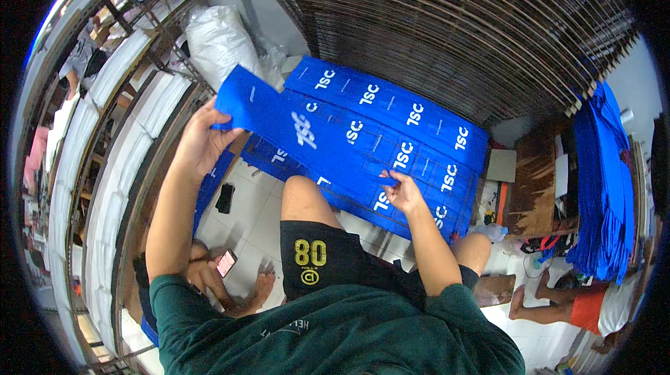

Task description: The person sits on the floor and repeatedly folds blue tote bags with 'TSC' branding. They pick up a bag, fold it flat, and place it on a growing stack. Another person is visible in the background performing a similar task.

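Observation:
My left hand (206, 139) is raised at the left and grips the end of a blue fabric strip (269, 111) with white print between thumb and fingers. The strip slants down to the right, its print smeared by motion. At its lower right end my right hand (403, 193) has its fingers curled in a pinch; the strip's edge seems to be between them, though the fingertips partly blend into the blue behind. Under the strip, rows of similar blue printed pieces (415, 113) lie spread out, overlapping one another, in front of my knees.
A tall stack of slatted racks (453, 19) rises behind the blue pieces. Shelves of white sheets (98, 158) run along the left, beside a white plastic sack (222, 43). Blue fabric (601, 186) hangs at right. A black phone (225, 198) lies on the floor; people sit nearby, one holding a phone (227, 262).

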Demonstrator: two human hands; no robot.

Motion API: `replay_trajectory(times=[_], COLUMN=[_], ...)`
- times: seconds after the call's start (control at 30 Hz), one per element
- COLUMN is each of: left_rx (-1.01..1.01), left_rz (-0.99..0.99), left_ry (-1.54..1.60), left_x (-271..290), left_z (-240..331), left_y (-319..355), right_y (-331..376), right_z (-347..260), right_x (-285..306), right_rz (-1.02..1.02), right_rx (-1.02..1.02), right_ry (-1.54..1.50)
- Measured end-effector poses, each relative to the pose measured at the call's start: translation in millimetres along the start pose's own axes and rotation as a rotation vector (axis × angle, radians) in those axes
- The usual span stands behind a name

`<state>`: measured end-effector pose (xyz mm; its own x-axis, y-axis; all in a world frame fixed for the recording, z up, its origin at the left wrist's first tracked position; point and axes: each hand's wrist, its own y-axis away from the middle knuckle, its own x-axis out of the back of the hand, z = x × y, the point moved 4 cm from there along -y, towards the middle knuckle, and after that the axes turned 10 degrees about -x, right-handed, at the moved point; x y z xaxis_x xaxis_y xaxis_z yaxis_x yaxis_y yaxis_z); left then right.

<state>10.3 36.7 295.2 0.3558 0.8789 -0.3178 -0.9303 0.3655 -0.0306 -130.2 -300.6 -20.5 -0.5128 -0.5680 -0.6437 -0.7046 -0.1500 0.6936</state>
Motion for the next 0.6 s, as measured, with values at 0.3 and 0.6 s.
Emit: replay_trajectory(times=[0.3, 0.6], left_rx=[0.34, 0.237], left_rz=[0.117, 0.186], left_ry=[-0.286, -0.31], left_x=[127.7, 191.7], left_z=[-110.1, -222.0], left_y=[-41.0, -158.1], right_y=[-37.4, -88.0], right_z=[-12.6, -90.9], right_x=[-8.0, -32.6], right_rz=[0.187, 0.228], right_rx=[-0.036, 0.122], right_ry=[0.146, 0.274])
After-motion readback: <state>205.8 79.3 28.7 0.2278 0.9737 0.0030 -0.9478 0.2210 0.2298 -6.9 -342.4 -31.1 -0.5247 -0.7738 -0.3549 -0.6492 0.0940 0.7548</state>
